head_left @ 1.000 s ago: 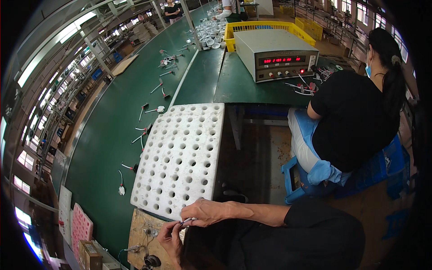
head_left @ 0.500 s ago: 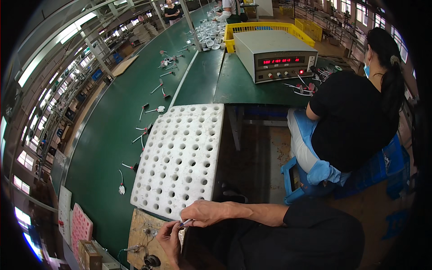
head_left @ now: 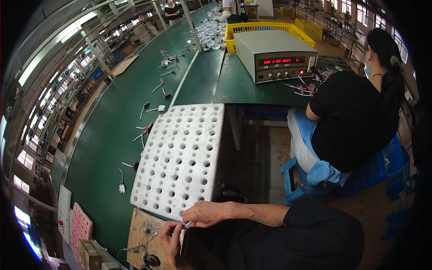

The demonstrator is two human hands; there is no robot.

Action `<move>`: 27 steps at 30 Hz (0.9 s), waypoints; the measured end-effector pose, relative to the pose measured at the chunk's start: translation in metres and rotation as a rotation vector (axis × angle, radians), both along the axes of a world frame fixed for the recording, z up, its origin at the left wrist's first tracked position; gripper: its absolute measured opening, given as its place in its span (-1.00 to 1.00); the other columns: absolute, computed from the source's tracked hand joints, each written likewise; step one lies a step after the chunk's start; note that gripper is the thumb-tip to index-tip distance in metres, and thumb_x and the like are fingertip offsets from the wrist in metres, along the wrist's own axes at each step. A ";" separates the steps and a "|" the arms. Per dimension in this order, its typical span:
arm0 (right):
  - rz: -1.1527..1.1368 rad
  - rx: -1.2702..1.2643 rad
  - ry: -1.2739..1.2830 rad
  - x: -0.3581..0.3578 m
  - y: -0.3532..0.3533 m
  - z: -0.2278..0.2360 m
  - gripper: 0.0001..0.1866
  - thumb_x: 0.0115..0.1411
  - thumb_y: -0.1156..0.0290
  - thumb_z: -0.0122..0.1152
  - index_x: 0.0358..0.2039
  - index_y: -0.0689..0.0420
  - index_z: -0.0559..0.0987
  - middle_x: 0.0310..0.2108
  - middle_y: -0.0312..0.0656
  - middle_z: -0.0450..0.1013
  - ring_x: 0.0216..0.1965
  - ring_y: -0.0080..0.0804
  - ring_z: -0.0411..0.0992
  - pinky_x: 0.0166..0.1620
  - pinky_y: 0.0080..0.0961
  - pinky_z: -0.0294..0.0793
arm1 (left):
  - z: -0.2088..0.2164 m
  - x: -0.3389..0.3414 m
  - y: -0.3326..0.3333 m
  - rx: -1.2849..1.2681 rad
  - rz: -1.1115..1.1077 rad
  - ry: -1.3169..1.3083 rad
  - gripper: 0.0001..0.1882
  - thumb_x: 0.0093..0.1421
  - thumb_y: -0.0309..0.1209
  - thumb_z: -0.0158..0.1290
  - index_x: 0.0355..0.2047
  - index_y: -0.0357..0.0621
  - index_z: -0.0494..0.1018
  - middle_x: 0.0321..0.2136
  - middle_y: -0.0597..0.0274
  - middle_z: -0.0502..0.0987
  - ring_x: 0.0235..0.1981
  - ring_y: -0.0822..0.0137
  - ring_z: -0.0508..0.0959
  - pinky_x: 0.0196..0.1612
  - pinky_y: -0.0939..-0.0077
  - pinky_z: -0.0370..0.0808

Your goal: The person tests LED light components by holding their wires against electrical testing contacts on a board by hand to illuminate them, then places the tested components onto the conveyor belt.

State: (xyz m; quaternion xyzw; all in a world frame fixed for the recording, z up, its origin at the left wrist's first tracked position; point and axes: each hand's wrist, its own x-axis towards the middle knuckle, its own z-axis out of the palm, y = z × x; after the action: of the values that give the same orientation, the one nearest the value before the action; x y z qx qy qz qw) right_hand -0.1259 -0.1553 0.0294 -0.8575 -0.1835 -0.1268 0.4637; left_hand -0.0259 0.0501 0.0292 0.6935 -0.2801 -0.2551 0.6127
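My right hand (head_left: 201, 213) reaches in beside the near edge of a white foam tray (head_left: 185, 153) full of round holes. Its fingers pinch a thin pale stick-like piece (head_left: 188, 224) with a dark blue part at its end. From below, my left hand (head_left: 170, 241) meets it, thumb and fingertips closed at the other end of this piece. What exactly it is stays too small to tell. Under the left hand lies a wooden board (head_left: 137, 227) with small fittings, wires and a black round part (head_left: 152, 260).
Several small parts with white leads (head_left: 121, 187) lie along the green bench (head_left: 100, 148). A grey meter (head_left: 274, 56) with a lit red display stands beyond, before a yellow basket (head_left: 234, 29). A co-worker in black (head_left: 355, 117) sits at right. Pink foam (head_left: 81, 228) stands at lower left.
Both hands stay together in nearly the same place; the fingers and the thin piece have shifted slightly and its angle looks a little steeper. The red digits on the meter have changed.
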 end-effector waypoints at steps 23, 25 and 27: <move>-0.113 0.082 -0.070 0.006 0.002 -0.002 -0.81 0.23 0.36 0.19 -0.37 0.23 0.47 -0.45 -0.04 0.42 -0.38 0.06 0.44 -0.33 -0.15 0.40 | -0.015 -0.014 -0.012 -0.001 0.267 -0.300 -0.87 0.27 -0.51 0.12 -0.39 -0.36 0.54 -0.51 0.23 0.59 -0.46 0.46 0.55 -0.33 0.60 0.47; -0.130 0.116 -0.043 0.007 0.002 -0.003 -0.79 0.26 0.32 0.19 -0.34 0.22 0.50 -0.44 -0.02 0.46 -0.36 0.04 0.46 -0.31 -0.18 0.42 | -0.018 -0.014 -0.013 -0.015 0.299 -0.312 -0.86 0.27 -0.50 0.12 -0.40 -0.36 0.54 -0.52 0.24 0.58 -0.47 0.47 0.54 -0.33 0.60 0.46; -0.127 0.147 -0.012 0.007 0.000 -0.002 -0.78 0.27 0.30 0.19 -0.32 0.23 0.52 -0.44 -0.02 0.47 -0.36 0.02 0.47 -0.30 -0.20 0.43 | -0.020 -0.014 -0.013 -0.082 0.229 -0.195 -0.82 0.33 -0.45 0.07 -0.28 -0.37 0.54 -0.42 0.19 0.60 -0.40 0.44 0.57 -0.29 0.58 0.49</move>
State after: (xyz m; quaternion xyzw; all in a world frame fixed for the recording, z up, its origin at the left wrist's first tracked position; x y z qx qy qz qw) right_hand -0.1194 -0.1553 0.0273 -0.8303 -0.1216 -0.1743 0.5151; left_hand -0.0395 0.0374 0.0094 0.7169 -0.2676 -0.1035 0.6354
